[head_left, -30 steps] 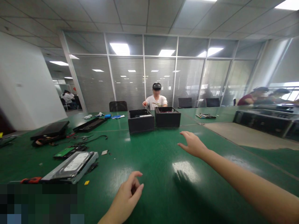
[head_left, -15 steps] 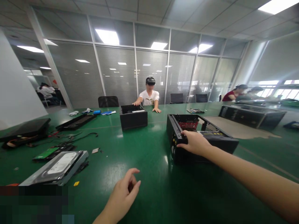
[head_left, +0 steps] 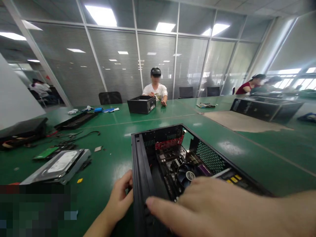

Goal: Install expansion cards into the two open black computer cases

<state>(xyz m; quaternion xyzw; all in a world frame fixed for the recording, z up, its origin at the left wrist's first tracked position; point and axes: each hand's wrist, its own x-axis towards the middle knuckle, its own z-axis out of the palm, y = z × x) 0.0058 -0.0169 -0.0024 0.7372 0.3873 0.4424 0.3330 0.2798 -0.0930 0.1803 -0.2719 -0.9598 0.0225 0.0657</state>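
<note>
A black computer case (head_left: 140,158) lies open side up right in front of me. Inside it show a round cooling fan (head_left: 185,175), a red circuit card (head_left: 170,142) and a power supply (head_left: 234,179) with yellow labels. My left hand (head_left: 120,194) holds the case's left side, its fingertips partly hidden against the panel. My right hand (head_left: 204,207) reaches over the near part of the case and grips it, the thumb pressed on the front-left edge; its other fingers are hidden from view.
On the left lie a hard drive (head_left: 61,163) in a metal bracket, a green circuit board (head_left: 46,153), cables and a small yellow piece (head_left: 79,180). Opposite sits a person (head_left: 155,90) by another black case (head_left: 140,106). Cardboard (head_left: 237,121) and a larger case (head_left: 261,108) are at right.
The computer case has come closer to me and turned. My left hand has moved from the bare table onto its side. The person opposite has shifted their case farther back and turned it.
</note>
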